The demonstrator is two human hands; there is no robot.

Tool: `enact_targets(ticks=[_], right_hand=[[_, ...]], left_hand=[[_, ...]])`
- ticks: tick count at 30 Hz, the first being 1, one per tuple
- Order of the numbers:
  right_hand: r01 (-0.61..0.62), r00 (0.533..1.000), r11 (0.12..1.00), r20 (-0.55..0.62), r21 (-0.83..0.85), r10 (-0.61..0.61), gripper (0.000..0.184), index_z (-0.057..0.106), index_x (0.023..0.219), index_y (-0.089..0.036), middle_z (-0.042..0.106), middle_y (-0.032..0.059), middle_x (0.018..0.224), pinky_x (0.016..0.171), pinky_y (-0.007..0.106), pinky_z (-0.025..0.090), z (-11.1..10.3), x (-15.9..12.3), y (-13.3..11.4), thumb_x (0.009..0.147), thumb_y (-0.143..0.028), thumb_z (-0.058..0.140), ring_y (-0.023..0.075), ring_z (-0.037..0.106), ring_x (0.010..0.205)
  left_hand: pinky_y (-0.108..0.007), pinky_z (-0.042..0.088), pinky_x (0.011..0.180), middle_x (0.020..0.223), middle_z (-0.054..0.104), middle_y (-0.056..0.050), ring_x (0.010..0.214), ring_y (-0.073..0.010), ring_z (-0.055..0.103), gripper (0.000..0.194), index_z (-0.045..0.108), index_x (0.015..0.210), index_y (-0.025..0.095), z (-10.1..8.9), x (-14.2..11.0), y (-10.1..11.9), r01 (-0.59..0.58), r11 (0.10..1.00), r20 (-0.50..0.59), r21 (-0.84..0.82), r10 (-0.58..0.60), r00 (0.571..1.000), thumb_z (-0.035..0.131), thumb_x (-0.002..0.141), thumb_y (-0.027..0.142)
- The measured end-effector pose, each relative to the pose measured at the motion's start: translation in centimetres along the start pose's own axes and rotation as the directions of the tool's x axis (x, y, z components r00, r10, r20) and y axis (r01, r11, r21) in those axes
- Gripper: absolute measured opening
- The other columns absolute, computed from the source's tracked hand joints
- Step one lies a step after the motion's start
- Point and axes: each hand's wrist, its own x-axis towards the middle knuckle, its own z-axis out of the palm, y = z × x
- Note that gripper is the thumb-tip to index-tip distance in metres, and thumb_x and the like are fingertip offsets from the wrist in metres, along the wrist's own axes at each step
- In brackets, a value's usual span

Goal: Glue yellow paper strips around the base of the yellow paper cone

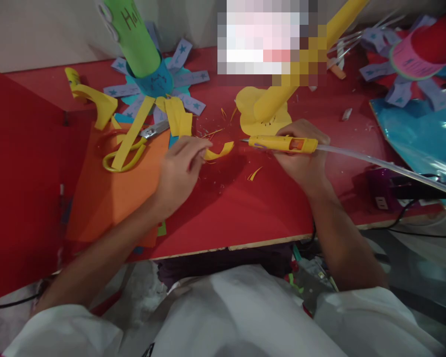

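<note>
Glue gun (271, 143) smooth plastic; curled strip (223, 150) matt paper.

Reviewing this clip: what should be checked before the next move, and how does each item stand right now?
1. Curled yellow strip held by the left hand: ok, pinched at one end.
2. Yellow glue gun gripped by the right hand: ok.
3. Clear glue stick in the gun's rear: ok, a long length trails out.
4. Nozzle apart from the left hand: ok, though it points toward it.
5. Work area free of scraps: not ok, yellow trimmings lie below the nozzle.
6. Glue gun hot: cannot tell.
</note>
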Motion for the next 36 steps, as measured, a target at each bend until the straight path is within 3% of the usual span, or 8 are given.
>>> enact_targets(ticks=[6, 10, 14, 18, 22, 25, 32, 36], right_hand=[[-0.093, 0.993, 0.994, 0.072, -0.059, 0.097, 0.02, 0.062, 0.084, -0.034, 0.076, 0.0087, 0.091, 0.083, 0.052, 0.056, -0.3, 0.1, -0.3, 0.098, -0.046, 0.066, 0.0329, 0.071, 0.093], [-0.066, 0.996, 0.997, 0.057, -0.028, 0.068, 0.019, 0.06, 0.083, -0.034, 0.076, 0.0075, 0.089, 0.082, 0.05, 0.056, -0.4, 0.1, -0.5, 0.099, -0.043, 0.066, 0.0306, 0.071, 0.09], [-0.02, 1.0, 1.0, -0.005, 0.006, 0.02, 0.021, 0.058, 0.08, -0.032, 0.074, 0.005, 0.083, 0.075, 0.047, 0.055, -0.3, 0.1, -0.7, 0.095, -0.04, 0.071, 0.0283, 0.071, 0.082], [-0.007, 1.0, 1.0, -0.011, 0.001, 0.007, 0.02, 0.059, 0.081, -0.032, 0.074, 0.0043, 0.083, 0.073, 0.045, 0.054, -0.2, 0.0, -0.7, 0.096, -0.038, 0.07, 0.0281, 0.07, 0.081], [0.024, 0.999, 0.999, -0.021, 0.022, -0.024, 0.017, 0.061, 0.083, -0.032, 0.074, 0.0042, 0.083, 0.074, 0.045, 0.052, -0.2, -0.1, -0.4, 0.096, -0.035, 0.071, 0.0281, 0.07, 0.081], [0.011, 1.0, 1.0, -0.011, 0.009, -0.011, 0.016, 0.061, 0.083, -0.031, 0.075, 0.0044, 0.085, 0.076, 0.044, 0.052, -0.1, -0.2, -0.2, 0.094, -0.034, 0.073, 0.0275, 0.07, 0.083], [0.015, 1.0, 1.0, 0.01, 0.007, -0.015, 0.015, 0.062, 0.084, -0.031, 0.075, 0.0061, 0.086, 0.076, 0.046, 0.053, -0.1, -0.2, -0.1, 0.095, -0.034, 0.072, 0.0298, 0.071, 0.083], [-0.002, 1.0, 1.0, 0.018, -0.009, 0.002, 0.019, 0.06, 0.082, -0.032, 0.076, 0.0052, 0.085, 0.076, 0.046, 0.053, -0.1, -0.2, -0.2, 0.094, -0.037, 0.072, 0.0288, 0.071, 0.083]], left_hand=[[-0.029, 0.064, 0.079, 0.113, 0.071, -0.006, 0.097, -0.0174, 0.07, 0.012, 0.072, 0.108, 0.025, -0.8, 1.7, -4.4, 0.148, 0.983, -0.111, -0.11, -0.16, 0.981, 0.067, 0.103, 0.035], [-0.026, 0.06, 0.071, 0.098, 0.07, -0.002, 0.084, -0.0138, 0.069, 0.022, 0.064, 0.1, 0.023, -0.3, 1.5, -7.1, 0.203, 0.964, -0.13, -0.171, -0.226, 0.965, 0.076, 0.098, 0.042], [-0.026, 0.06, 0.071, 0.092, 0.069, 0.0, 0.085, -0.0123, 0.071, 0.031, 0.063, 0.105, 0.022, -0.3, 1.5, -7.1, 0.21, 0.96, -0.132, -0.187, -0.236, 0.963, 0.074, 0.1, 0.051], [-0.027, 0.058, 0.064, 0.091, 0.069, 0.0, 0.074, -0.0117, 0.07, 0.026, 0.066, 0.104, 0.025, -0.9, 1.5, -6.3, 0.242, 0.946, -0.123, -0.215, -0.272, 0.954, 0.071, 0.103, 0.05], [-0.026, 0.046, 0.048, 0.084, 0.067, 0.001, 0.053, -0.009, 0.059, 0.029, 0.063, 0.095, 0.026, -1.4, 1.4, -6.0, 0.274, 0.935, -0.091, -0.224, -0.3, 0.95, 0.062, 0.107, 0.053], [-0.027, 0.04, 0.045, 0.077, 0.063, 0.002, 0.05, -0.0092, 0.055, 0.037, 0.058, 0.09, 0.026, -1.4, 1.4, -6.2, 0.258, 0.942, -0.098, -0.213, -0.284, 0.954, 0.06, 0.107, 0.058], [-0.022, 0.041, 0.044, 0.078, 0.06, 0.008, 0.052, -0.0012, 0.056, 0.048, 0.06, 0.101, 0.021, -0.5, 1.1, -8.7, 0.245, 0.951, -0.131, -0.189, -0.271, 0.953, 0.062, 0.105, 0.069], [-0.024, 0.046, 0.047, 0.071, 0.058, 0.008, 0.054, -0.0039, 0.061, 0.045, 0.06, 0.102, 0.023, -0.7, 1.1, -8.8, 0.267, 0.94, -0.123, -0.215, -0.297, 0.947, 0.062, 0.106, 0.068]])
